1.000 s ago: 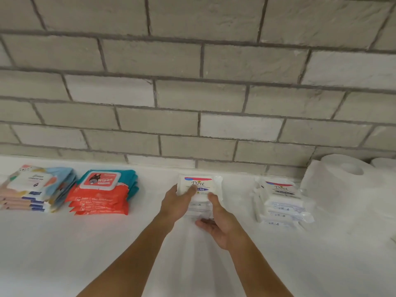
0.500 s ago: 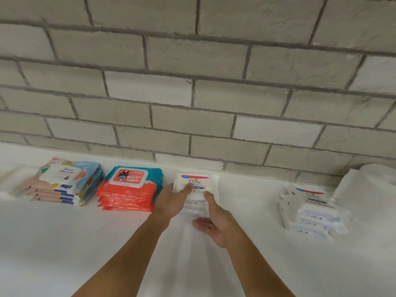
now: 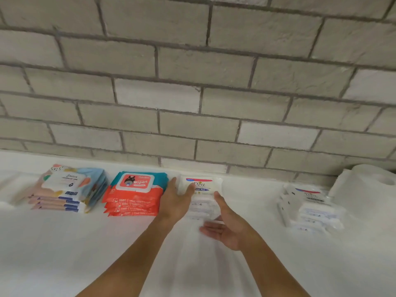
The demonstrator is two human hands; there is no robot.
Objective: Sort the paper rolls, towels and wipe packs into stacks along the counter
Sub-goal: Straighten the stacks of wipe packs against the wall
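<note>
A stack of white Dove wipe packs (image 3: 203, 189) stands at the back of the white counter (image 3: 64, 254), against the wall. My left hand (image 3: 175, 200) lies against the stack's left side, thumb on the top pack. My right hand (image 3: 227, 228) is at its right front, palm open toward it, fingers straight. A red and teal wipe pack stack (image 3: 135, 194) sits just left. Further left is a pastel wipe pack stack (image 3: 68, 189). A second white Dove stack (image 3: 310, 206) stands to the right, next to a white paper roll (image 3: 368, 189).
A grey brick wall (image 3: 192, 82) rises straight behind the counter. Something white and blurred lies at the far left edge (image 3: 8, 189). Bare counter stretches in front of all the stacks.
The Dove stack between my hands has slid left, closer to the red and teal stack. My right hand has eased back from the stack. The view has shifted left.
</note>
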